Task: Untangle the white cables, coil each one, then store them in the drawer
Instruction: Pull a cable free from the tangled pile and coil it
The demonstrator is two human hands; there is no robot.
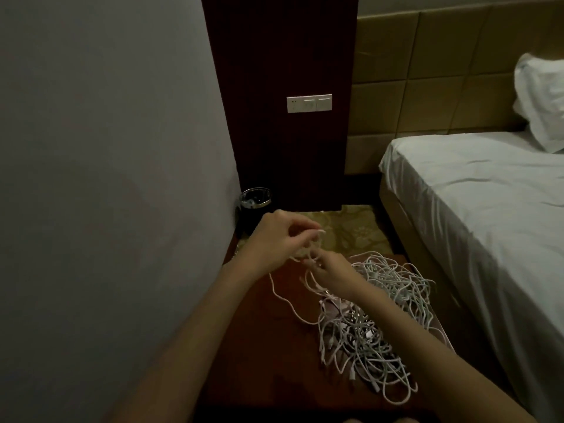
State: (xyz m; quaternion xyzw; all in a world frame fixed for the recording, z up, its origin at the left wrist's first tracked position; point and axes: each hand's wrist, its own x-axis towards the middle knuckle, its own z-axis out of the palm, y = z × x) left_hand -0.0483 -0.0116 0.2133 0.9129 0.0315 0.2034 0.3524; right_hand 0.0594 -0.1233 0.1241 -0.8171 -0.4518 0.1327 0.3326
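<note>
White cables (375,325): one tangled heap, lying on the right half of the reddish-brown nightstand top (262,346), loops spilling toward its right edge. One strand (287,300) is lifted out of the heap and trails in a slack curve across the wood to your hands.
Left hand (280,236): raised above the far end of the nightstand, fingers curled round a small bunch of that strand.
Right hand (331,270): just beside the left, fingertips pinching the same strand where it rises from the heap; forearm crosses over the tangle.
Surroundings: grey wall (106,148) at left; dark wood panel (283,56) with a white switch plate (309,103); small black bin (254,206) on patterned carpet (351,230); bed with white sheet (473,193), pillow (540,102), padded headboard (427,71) at right.
</note>
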